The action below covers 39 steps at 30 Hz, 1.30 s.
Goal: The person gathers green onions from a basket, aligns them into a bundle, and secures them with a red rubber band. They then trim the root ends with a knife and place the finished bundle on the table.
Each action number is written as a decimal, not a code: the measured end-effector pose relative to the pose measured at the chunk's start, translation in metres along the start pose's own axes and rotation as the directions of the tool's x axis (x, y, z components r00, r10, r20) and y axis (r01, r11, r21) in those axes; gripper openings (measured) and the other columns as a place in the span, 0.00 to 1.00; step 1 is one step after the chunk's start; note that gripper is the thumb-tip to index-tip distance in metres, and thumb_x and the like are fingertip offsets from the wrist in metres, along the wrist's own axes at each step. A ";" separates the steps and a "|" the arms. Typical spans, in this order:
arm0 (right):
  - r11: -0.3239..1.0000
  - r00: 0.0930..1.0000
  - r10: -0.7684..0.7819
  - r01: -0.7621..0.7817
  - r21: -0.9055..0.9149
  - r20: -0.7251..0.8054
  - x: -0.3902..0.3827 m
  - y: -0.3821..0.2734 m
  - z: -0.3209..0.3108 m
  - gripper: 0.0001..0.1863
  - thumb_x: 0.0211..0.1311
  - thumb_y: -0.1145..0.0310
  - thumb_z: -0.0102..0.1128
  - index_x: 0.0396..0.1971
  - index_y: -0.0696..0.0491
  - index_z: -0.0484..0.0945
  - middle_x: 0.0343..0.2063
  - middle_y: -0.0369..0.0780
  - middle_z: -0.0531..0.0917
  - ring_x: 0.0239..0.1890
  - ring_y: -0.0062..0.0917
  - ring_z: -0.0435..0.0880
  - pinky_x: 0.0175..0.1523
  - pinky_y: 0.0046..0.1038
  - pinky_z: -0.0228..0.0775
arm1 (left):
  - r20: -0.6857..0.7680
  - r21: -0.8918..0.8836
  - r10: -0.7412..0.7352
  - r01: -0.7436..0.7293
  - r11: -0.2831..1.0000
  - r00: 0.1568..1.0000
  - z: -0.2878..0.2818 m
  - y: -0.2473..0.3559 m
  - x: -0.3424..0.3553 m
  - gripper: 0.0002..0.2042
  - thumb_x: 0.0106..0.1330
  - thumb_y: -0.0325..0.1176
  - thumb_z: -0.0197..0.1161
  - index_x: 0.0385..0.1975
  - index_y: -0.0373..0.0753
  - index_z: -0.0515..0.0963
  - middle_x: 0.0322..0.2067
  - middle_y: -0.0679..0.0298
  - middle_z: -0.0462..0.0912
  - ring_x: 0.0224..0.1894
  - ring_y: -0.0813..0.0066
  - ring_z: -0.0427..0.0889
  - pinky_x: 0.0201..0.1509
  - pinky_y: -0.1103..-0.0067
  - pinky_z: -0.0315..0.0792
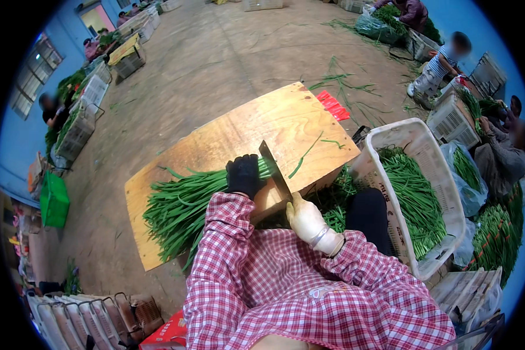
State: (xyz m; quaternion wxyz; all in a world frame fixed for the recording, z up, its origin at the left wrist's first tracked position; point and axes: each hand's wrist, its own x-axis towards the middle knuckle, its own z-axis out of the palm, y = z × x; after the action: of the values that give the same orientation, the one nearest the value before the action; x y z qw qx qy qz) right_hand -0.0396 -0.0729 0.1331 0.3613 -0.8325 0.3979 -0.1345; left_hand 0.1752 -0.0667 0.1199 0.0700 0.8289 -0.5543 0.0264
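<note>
My left hand (245, 175), in a black glove, is closed over a thick bunch of garlic chives (178, 204) lying on a wooden board (245, 128). The leaves fan out to the left and hang over the board's near edge. Short stalk ends stick out to the right of the glove. Right beside those ends stands the dark, wide blade of a knife (276, 173). My right hand (309, 220), in a cream glove, is wrapped round its handle, which is mostly hidden. A few loose leaves (306, 156) lie on the board further right.
At my right stands a white plastic crate (429, 230) holding green chives. Cut greens (335, 219) lie below the board, by my dark-clad knee (368, 219). Red strips (333, 105) show past the board's far corner. Stacked crates (93, 315) sit lower left. Other people work along both walls.
</note>
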 end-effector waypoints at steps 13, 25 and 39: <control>0.998 0.995 -0.009 0.015 -0.058 0.102 0.045 -0.015 0.006 0.14 0.66 0.68 0.48 0.41 0.64 0.72 0.26 0.59 0.82 0.32 0.55 0.83 0.36 0.47 0.76 | 0.058 0.021 -0.003 0.002 1.000 0.998 -0.004 -0.002 0.002 0.28 0.43 0.51 0.76 0.42 0.45 0.75 0.40 0.61 0.81 0.45 0.59 0.80 0.50 0.61 0.68; 0.982 0.982 -0.041 0.074 -0.176 0.186 0.079 -0.009 0.037 0.14 0.64 0.69 0.49 0.38 0.65 0.76 0.30 0.57 0.83 0.35 0.51 0.85 0.39 0.44 0.78 | 0.080 0.046 -0.016 0.012 0.999 0.997 0.003 -0.006 0.002 0.28 0.45 0.53 0.74 0.44 0.46 0.75 0.41 0.61 0.81 0.48 0.60 0.79 0.50 0.60 0.68; 0.993 0.971 0.117 -0.112 -0.034 0.210 0.034 0.023 0.032 0.15 0.66 0.67 0.49 0.44 0.62 0.75 0.34 0.58 0.83 0.39 0.51 0.85 0.43 0.44 0.77 | 0.014 0.078 -0.012 0.011 0.997 1.000 0.001 -0.003 0.000 0.27 0.45 0.55 0.73 0.42 0.47 0.76 0.40 0.61 0.82 0.45 0.59 0.81 0.48 0.59 0.71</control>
State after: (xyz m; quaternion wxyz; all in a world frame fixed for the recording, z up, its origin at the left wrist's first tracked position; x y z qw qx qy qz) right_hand -0.0138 -0.0929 0.0923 0.3995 -0.8217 0.4061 -0.0196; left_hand 0.1777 -0.0662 0.1182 0.0339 0.8343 -0.5487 0.0418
